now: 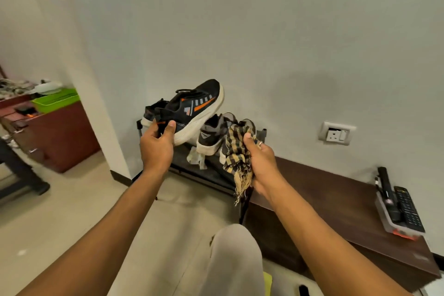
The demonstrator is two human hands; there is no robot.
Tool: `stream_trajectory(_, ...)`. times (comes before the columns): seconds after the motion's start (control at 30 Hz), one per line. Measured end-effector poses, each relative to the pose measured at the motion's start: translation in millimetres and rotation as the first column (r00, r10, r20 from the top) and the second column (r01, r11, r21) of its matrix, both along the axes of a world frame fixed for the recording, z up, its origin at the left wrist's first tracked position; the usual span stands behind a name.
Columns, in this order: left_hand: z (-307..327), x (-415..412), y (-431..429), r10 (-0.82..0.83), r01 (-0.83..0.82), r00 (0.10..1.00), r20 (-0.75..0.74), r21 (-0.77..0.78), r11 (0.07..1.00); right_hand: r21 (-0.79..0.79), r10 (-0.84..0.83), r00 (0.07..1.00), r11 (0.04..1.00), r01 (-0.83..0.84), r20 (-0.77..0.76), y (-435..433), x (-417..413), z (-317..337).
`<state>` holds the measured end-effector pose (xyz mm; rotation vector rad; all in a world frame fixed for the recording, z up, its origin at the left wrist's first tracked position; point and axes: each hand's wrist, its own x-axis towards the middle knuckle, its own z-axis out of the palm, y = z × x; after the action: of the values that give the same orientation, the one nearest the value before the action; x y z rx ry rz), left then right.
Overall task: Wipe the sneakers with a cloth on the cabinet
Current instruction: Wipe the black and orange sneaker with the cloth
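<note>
My left hand (157, 142) grips the heel of a black sneaker (192, 108) with orange and grey stripes and a white sole, holding it lifted, toe up to the right. Its matching shoe (153, 113) lies behind it on the dark shoe rack (211, 175). My right hand (258, 161) grips a bunched yellow-and-black checked cloth (236, 151), just right of the lifted sneaker and apart from it. A grey and white pair of sneakers (213, 134) stands on the rack behind the cloth.
A low dark wooden cabinet (336, 199) runs along the wall to the right, with a tray of remotes (398, 209) on it. A wall socket (336, 132) sits above. A white crumpled rag (195, 157) lies on the rack. A red-brown desk with a green tray (56, 100) stands left. My knee (236, 259) is below.
</note>
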<state>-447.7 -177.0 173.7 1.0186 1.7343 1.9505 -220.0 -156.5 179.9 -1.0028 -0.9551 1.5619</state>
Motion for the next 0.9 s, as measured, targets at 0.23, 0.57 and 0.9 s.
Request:
stream_trajectory(0.23,-37.9,-65.3,70.5,0.058,-0.062,0.996,-0.063,-0.065,0.996,-0.019,0.083,0.996,0.996,-0.084,-0.031,41.7,-46.6,-8.4)
stream_trajectory(0.57,-109.4,-92.8,185.4,0.059,-0.068,0.997,-0.05,-0.199,0.978,-0.032,0.206,0.978,0.978,-0.207,-0.027,103.9,-71.9,-55.9)
stream_trajectory(0.9,-135.5,-102.6,200.4,-0.126,0.093,0.987,-0.096,-0.291,0.952,-0.065,0.199,0.98,0.978,-0.2,-0.029,114.2,-67.7,-74.4)
